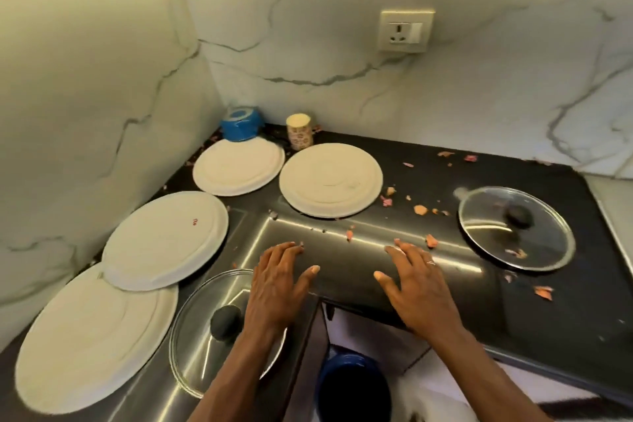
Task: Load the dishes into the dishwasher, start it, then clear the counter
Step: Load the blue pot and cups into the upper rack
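From the head camera, both hands lie flat on the dark desk point(531, 319) near its front edge. The left hand point(277, 281) and the right hand point(414, 284) each have the fingers straight and spread, holding nothing.

The dishes are all on the desk, and no dishwasher is in view. Four white plates sit to the left and beyond the hands: the nearest plate point(96, 336), a second plate point(168, 240) overlapping its rim, a third plate point(238, 168) and a fourth plate point(330, 180). They look stiff, smooth and breakable (likely slippery if wet), so each is best taken at the rim, lifting the overlapping one first.

A glass lid point(198, 336) lies partly under the left forearm, and another glass lid point(517, 228) lies to the right. Both are fragile, and the dark knob is the natural hold.

A blue bowl point(239, 125) stands upside down in the corner, so it holds nothing. A patterned cup point(300, 131) is beside it, its contents unclear. Pink scraps point(420, 210) litter the desk. Below the edge is a blue container point(352, 387) whose dark inside cannot be read.
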